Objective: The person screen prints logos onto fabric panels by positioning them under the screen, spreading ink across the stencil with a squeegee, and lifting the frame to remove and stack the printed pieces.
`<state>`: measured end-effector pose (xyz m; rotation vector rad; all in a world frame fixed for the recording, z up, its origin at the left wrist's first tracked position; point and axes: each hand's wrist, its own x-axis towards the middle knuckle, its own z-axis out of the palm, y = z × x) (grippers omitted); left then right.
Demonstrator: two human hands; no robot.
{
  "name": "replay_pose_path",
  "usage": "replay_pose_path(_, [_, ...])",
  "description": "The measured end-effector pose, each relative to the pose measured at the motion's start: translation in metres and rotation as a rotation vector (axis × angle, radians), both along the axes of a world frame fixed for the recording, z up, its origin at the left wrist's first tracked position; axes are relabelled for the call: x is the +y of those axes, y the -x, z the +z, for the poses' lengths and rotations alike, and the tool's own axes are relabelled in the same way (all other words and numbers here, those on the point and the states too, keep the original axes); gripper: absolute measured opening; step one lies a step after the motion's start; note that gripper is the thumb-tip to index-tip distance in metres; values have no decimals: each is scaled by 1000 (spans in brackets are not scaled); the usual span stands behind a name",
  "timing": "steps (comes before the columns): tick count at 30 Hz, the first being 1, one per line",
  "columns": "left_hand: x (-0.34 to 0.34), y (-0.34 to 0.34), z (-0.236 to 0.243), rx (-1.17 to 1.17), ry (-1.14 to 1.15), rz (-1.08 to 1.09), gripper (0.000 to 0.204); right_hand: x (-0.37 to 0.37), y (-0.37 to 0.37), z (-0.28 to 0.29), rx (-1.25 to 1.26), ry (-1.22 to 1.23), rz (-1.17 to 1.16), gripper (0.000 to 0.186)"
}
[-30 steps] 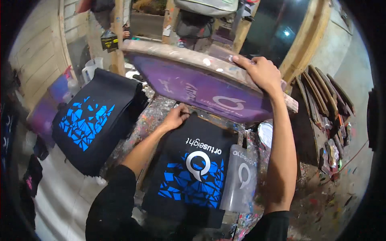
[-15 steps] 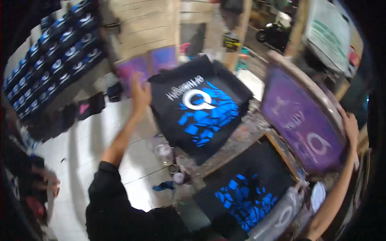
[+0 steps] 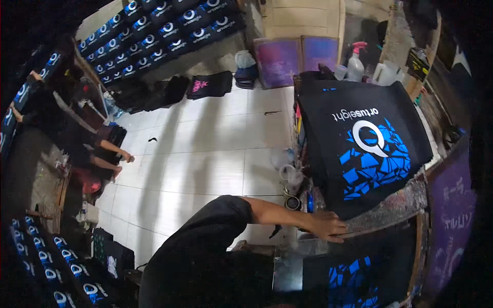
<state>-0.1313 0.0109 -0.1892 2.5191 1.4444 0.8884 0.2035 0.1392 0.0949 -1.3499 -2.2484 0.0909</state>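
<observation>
My left hand [image 3: 326, 226] is palm down with fingers stretched and apart, holding nothing I can see. It is at the near corner of a black cloth [image 3: 328, 154] printed with a white ring emblem and blue shards; whether it touches the cloth, I cannot tell. Just below the hand lies a second black cloth [image 3: 393, 256] with blue shards, partly cut off by the lower edge. A purple printing screen [image 3: 449, 205] stands tilted up along the right side. My right hand is out of view.
Small jars [image 3: 292, 203] and cups line the table's left edge. A spray bottle [image 3: 355, 66] with a pink head stands behind the cloth. Two purple screens [image 3: 280, 61] lean by the door. Folded dark cloths [image 3: 210, 84] lie on white tiles. Another person [image 3: 72, 120] sits at left.
The view has swung left, showing more floor and another person. My left hand has come from the printed cloth's far left side to its near corner. My right hand, earlier on the screen, has left view.
</observation>
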Motion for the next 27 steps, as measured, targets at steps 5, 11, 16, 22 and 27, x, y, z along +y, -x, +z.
replay_pose_path(5, [-8, -17, 4, -6, -297, 10, 28, -65, 61, -102, 13, 109, 225, 79])
replay_pose_path(11, [-4, -29, -9, 90, -431, 128, 26, -75, 83, -123, 46, 161, 295, 80])
replay_pose_path(16, [1, -22, -16, 318, -439, 109, 13, -75, 79, -124, 48, 151, 281, 81])
replay_pose_path(22, [4, -23, -21, 361, -190, 135, 14, -83, 54, -124, 40, 132, 243, 81])
replay_pose_path(27, [-1, -22, -21, 264, -167, 121, 27, -94, 19, -123, 45, 115, 197, 82])
